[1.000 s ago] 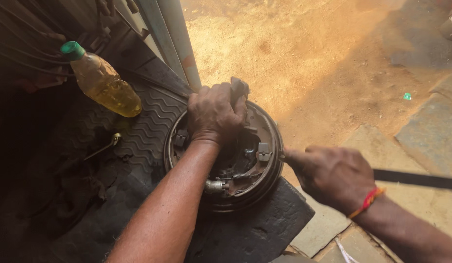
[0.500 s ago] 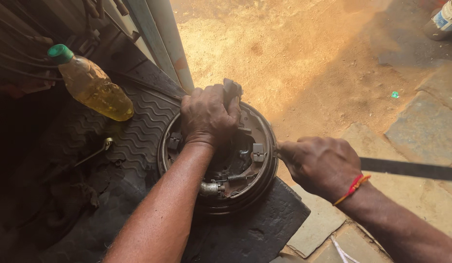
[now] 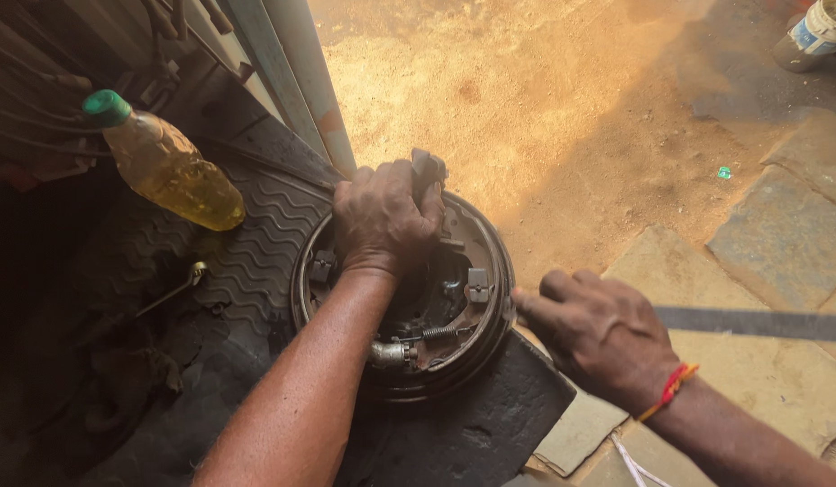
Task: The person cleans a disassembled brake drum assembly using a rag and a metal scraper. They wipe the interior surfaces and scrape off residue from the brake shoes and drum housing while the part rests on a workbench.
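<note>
A round, rusty drum brake assembly [image 3: 472, 298] with shoes and a spring lies on a black ribbed rubber mat [image 3: 255, 252]. My left hand [image 3: 386, 216] grips the upper part of the assembly, fingers curled around a dark metal piece at its top edge. My right hand [image 3: 603, 329] is closed around a thin tool whose tip touches the assembly's right rim; a long flat dark bar [image 3: 760, 323] extends right from behind that hand. A red thread band circles my right wrist.
A plastic bottle of yellow oil with a green cap [image 3: 161, 162] lies tilted at the left. A spanner [image 3: 179, 284] rests on the mat. Sandy ground and stone slabs [image 3: 778, 234] lie to the right; a white container [image 3: 814, 32] stands top right. A pale metal post [image 3: 301, 81] rises behind.
My right hand has shifted slightly left, closer to the brake's right rim. My left hand stays gripped on the top of the assembly.
</note>
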